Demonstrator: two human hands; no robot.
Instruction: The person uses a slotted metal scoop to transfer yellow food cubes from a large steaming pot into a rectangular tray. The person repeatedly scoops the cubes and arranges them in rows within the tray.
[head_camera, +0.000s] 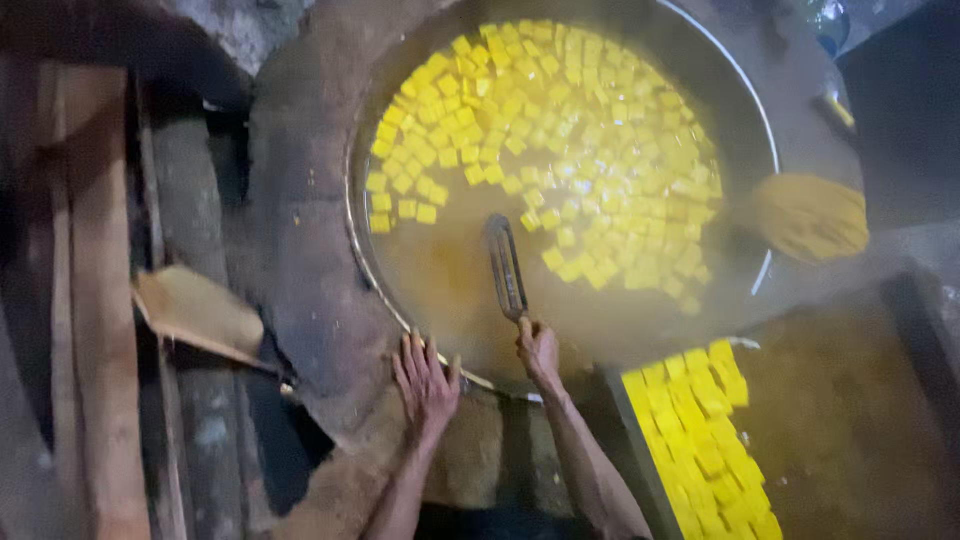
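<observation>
Most of the work in the wok (352, 200) looked to be under way rather than finished. Yellow cubes (560, 130) floated thick over the far and right-hand parts of the wok, while the near-left stretch of cloudy liquid held none. A second batch of cubes (700, 440) lay packed in rows in a tray (625, 440) just beyond the wok's near-right rim, out of the liquid. By my judgement, a good share was already in the wok and the tray lot was yet to be dealt with, though I could not tell which way the cubes were travelling.

My right hand (538, 348) was at the wok's near rim, closed around the handle end of a long flat spatula (506, 265). Its blade reached out over the open liquid toward the wok's middle, short of the cubes. My left hand (425, 385) held nothing: it lay open, fingers spread, pressed flat on the clay stove (300, 260) just outside the wok's near rim, beside the right hand. A woven scoop (810, 215) rested at the wok's right edge, untouched.
</observation>
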